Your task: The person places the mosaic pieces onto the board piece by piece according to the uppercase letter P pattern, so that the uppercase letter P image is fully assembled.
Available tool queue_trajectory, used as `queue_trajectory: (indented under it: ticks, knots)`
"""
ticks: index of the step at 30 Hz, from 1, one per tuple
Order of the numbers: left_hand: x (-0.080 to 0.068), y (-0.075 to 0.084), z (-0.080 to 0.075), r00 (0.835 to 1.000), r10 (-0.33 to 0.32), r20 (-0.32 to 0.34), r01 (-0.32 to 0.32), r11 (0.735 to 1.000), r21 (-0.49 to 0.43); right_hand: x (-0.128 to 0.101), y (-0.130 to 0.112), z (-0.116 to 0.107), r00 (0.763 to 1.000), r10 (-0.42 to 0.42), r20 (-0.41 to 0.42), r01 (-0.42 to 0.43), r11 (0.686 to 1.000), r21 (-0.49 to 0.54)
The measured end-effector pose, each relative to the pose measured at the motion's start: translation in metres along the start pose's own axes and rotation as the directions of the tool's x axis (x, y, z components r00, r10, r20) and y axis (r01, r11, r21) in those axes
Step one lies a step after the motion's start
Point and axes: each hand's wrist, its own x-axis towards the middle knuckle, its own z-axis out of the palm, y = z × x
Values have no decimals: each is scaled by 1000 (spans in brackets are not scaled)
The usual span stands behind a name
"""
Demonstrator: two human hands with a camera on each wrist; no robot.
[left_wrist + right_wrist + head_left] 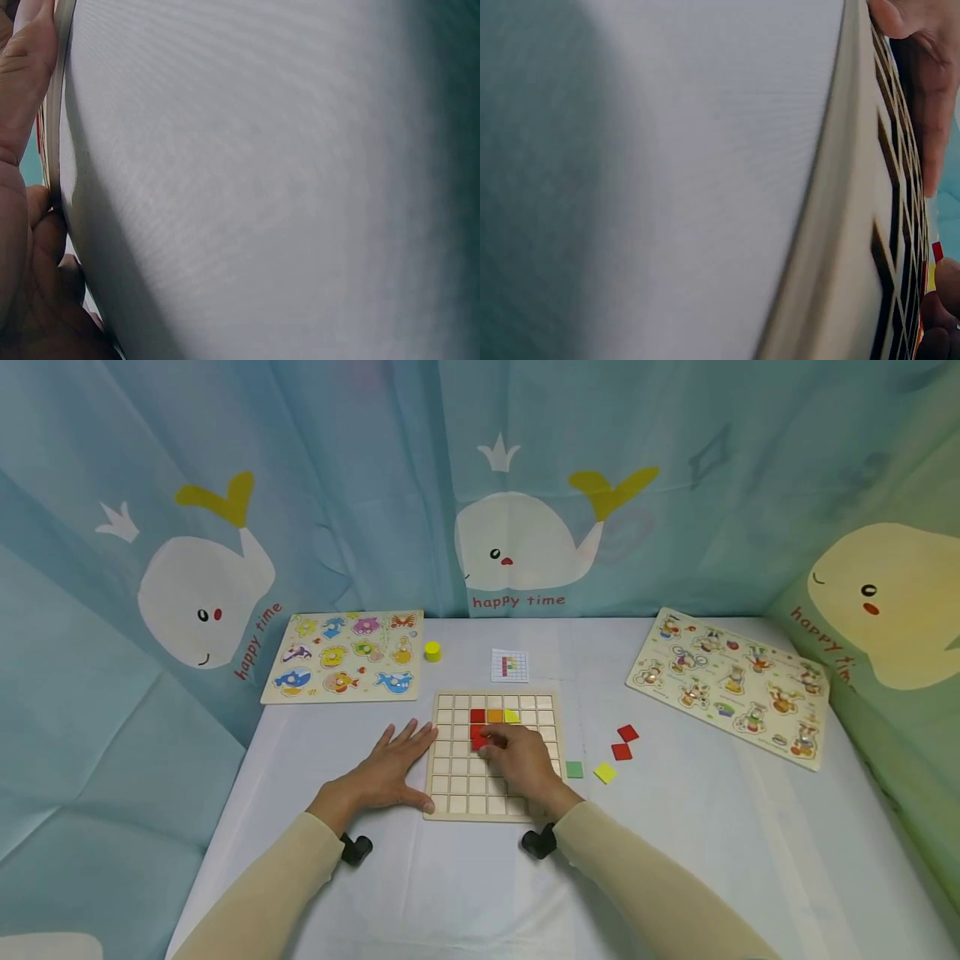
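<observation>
far left, at 10 o'clock on the white table (697,827): an animal peg puzzle (345,657), with a small yellow cylinder (432,651) just beside its right edge. left hand (390,768): lies flat on the table, palm down, fingers straight and slightly spread, their tips touching the left edge of the wooden grid board (453,793); the left wrist view shows the same hand (22,225) against the board's rim. centre: the grid board lies flat before the person, holding in its 2nd row a red tile (477,717), an orange tile (495,716) and a yellow tile (512,717) side by side. below them sit further red tiles (477,735), partly hidden. right hand (525,764): rests on the board, fingers curled and close together, their tips at the lower red tiles; whether they pinch a tile cannot be told. the right wrist view shows only the board's edge (840,225) and fingertips (937,315). at 12 o'clock beyond the board: a small pattern card (510,666). right of the board, loose on the table: 1 green tile (574,769), 1 yellow loose tile (605,772) and 2 red loose tiles (622,743). far right, at 2 o'clock: a 2nd peg puzzle (731,685), angled.
</observation>
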Motion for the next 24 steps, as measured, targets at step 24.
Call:
queue_trajectory:
  ticks: [24]
  knots:
    - [-1,2,-2,1000,-1,3,1,1000,-17,-2,-1,3,999,-35,8,36,997,-67]
